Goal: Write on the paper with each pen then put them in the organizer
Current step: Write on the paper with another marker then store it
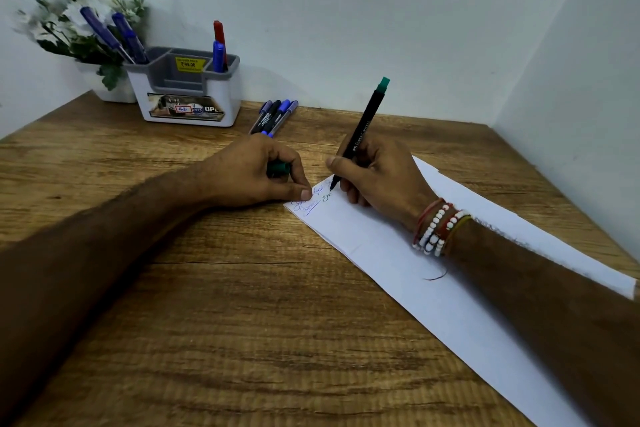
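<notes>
Pens point(363, 128): nine. Organizer point(188, 94): one. Paper point(398, 253): one.

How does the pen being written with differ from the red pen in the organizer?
The black pen has a green end; the red pen shows red. The black pen is held by the right hand, slanted, tip at the paper; the red pen stands in the right compartment of the organizer. Both have their top ends up.

organizer point(188, 94) behind-left of paper point(398, 253), pens point(273, 116) between.
</notes>
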